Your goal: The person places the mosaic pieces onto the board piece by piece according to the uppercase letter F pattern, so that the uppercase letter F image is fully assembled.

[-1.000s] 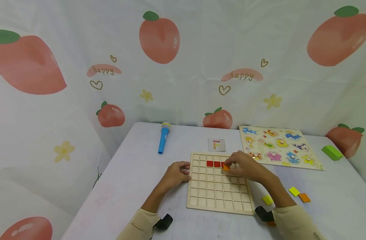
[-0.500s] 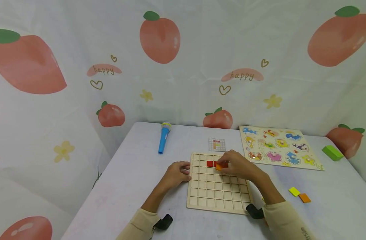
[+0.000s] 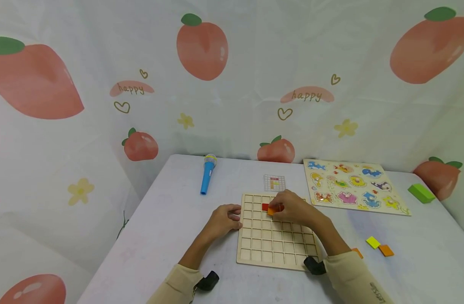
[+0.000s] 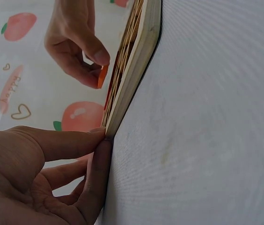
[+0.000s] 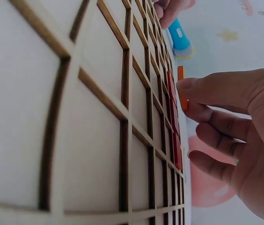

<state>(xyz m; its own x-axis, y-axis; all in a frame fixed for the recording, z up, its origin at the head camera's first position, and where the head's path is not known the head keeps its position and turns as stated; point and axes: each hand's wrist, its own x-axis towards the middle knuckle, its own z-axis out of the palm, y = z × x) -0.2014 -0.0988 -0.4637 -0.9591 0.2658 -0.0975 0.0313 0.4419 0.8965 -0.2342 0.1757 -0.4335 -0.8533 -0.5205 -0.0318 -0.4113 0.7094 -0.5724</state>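
Head view: pinching a flat square orange tile (image 3: 271, 211) between thumb and finger of the right hand (image 3: 292, 209), over the far half of a pale square wooden grid board (image 3: 267, 256). Holding the board's left edge with the bent fingers of the left hand (image 3: 220, 220), apparently steadying it on the white surface (image 3: 171, 211). Right wrist view: showing a gap between held tile and grid, so not yet seating it.

Judging by position, probably being at the step of filling a cell just nearer than the red row. Next, likely calling for squaring the tile to a cell, lowering it flat and releasing it without nudging its neighbours.

Looking into the shallow cells: finding three flat square red tiles (image 5: 177, 152) side by side in the second row from the board's far edge. Being unable to tell about cells beneath the right hand. Seeing a small printed grid card (image 3: 274, 183) past that far edge, and, towards the surface's far right corner, a pale wooden puzzle board (image 3: 383, 208) holding coloured animal pieces (image 3: 347, 197). Seeing also, beyond the grid's right edge, a loose yellow tile (image 3: 373, 242) and a second orange tile (image 3: 386, 250).
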